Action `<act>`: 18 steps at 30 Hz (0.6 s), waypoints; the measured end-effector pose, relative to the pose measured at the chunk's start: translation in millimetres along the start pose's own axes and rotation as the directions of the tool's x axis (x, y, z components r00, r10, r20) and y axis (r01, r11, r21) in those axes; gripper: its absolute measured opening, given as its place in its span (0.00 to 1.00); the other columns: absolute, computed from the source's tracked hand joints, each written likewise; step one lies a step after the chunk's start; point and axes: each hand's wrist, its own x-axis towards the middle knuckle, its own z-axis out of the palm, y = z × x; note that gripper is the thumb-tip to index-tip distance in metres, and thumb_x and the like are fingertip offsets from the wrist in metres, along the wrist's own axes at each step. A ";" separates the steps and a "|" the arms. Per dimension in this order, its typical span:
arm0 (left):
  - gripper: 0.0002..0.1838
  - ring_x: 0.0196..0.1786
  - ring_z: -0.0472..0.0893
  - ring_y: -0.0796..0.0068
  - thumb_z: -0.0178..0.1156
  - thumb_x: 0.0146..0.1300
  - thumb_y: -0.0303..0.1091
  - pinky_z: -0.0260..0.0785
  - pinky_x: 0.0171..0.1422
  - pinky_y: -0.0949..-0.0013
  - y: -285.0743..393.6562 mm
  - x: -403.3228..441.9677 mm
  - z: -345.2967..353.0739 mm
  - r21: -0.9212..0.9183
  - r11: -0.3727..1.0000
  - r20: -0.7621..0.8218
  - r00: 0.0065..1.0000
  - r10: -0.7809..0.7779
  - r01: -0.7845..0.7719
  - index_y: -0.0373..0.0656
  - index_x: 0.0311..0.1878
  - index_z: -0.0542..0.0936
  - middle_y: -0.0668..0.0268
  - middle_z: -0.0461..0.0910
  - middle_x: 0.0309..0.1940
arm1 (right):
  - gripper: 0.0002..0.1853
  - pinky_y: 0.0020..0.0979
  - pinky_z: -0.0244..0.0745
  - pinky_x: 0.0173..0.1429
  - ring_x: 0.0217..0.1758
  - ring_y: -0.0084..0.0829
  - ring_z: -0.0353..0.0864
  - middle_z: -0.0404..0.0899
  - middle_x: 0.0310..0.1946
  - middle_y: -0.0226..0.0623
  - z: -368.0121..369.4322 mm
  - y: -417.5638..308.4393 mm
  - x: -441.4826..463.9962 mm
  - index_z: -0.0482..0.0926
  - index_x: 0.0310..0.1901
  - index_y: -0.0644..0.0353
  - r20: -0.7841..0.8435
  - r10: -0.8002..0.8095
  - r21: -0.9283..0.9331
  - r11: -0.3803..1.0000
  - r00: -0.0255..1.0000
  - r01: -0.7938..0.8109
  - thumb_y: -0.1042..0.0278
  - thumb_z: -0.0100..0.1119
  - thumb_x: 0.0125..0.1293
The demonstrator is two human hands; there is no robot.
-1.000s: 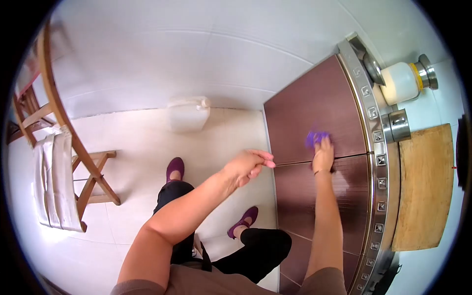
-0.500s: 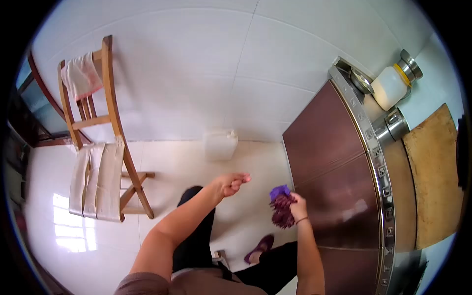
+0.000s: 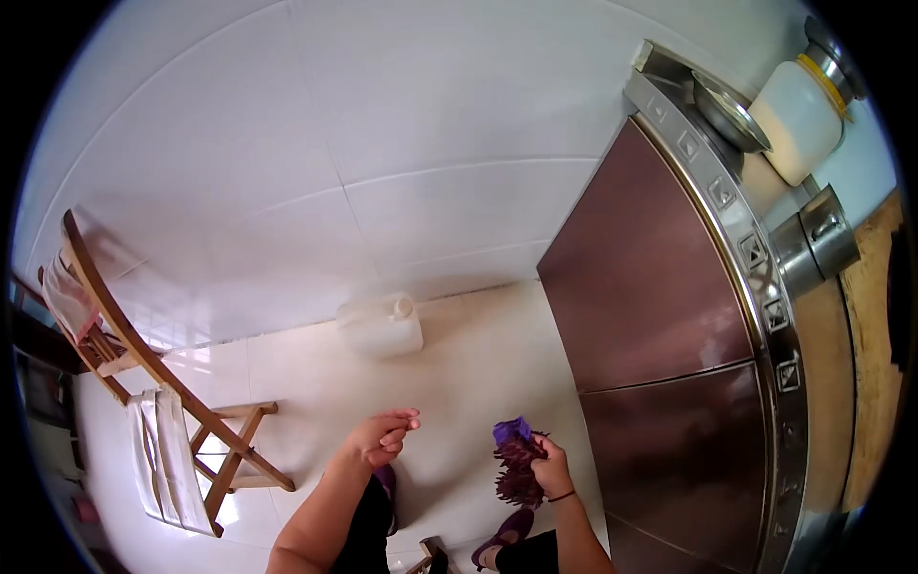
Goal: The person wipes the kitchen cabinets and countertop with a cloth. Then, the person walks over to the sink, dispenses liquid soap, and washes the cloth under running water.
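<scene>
My right hand grips a shaggy maroon chenille cloth with a purple part at its top. The cloth hangs above the floor, left of the dark cabinet doors. In the lower middle my left hand is held in the air with its fingers curled together, and nothing shows in it. Nearest to it, farther off on the floor against the wall, stands a whitish translucent plastic jug with a cap.
A wooden folding chair with a cloth on its backrest stands at left. Along the right runs a maroon cabinet. A metal bowl, a large jar, a metal pot and a wooden board rest on the counter.
The view has shifted toward the wall and cabinet; the chair and jug now appear farther left and lower. Both hands appear lower in view, and the right still holds the cloth.
</scene>
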 end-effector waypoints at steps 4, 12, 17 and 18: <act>0.08 0.11 0.56 0.91 0.46 0.62 0.20 0.46 0.12 0.85 -4.4 7.3 0.8 -0.048 0.996 -0.030 0.997 -0.078 0.076 0.39 0.43 0.70 0.64 0.74 0.32 | 0.30 0.24 0.67 0.56 0.49 0.26 0.74 0.75 0.45 0.34 -2.4 36.2 13.0 0.71 0.53 0.68 0.144 0.208 0.354 0.902 0.968 -0.246 0.91 0.43 0.42; 0.10 0.11 0.54 0.88 0.44 0.64 0.23 0.45 0.12 0.85 -26.1 10.2 -35.5 -0.145 0.970 -0.075 0.976 -0.205 0.193 0.38 0.48 0.69 0.62 0.74 0.32 | 0.26 0.40 0.72 0.58 0.51 0.40 0.77 0.75 0.49 0.44 12.2 68.5 -11.1 0.72 0.52 0.66 0.342 0.317 0.511 0.727 0.885 -0.458 0.86 0.43 0.47; 0.09 0.11 0.56 0.88 0.47 0.65 0.26 0.47 0.11 0.85 -53.9 -10.9 -45.7 -0.056 0.935 -0.253 0.900 -0.354 0.351 0.38 0.47 0.70 0.62 0.75 0.32 | 0.22 0.54 0.68 0.60 0.55 0.49 0.73 0.71 0.53 0.53 25.3 -64.2 -77.5 0.66 0.57 0.67 0.316 0.716 0.617 0.343 0.622 -0.709 0.76 0.33 0.61; 0.10 0.11 0.55 0.88 0.45 0.66 0.28 0.47 0.11 0.85 -55.7 -21.9 -42.0 -0.001 0.913 -0.327 0.862 -0.387 0.409 0.39 0.49 0.70 0.61 0.75 0.34 | 0.22 0.54 0.68 0.60 0.55 0.49 0.73 0.71 0.53 0.54 21.5 -76.0 -87.7 0.67 0.57 0.67 0.308 0.755 0.696 0.237 0.579 -0.678 0.77 0.33 0.60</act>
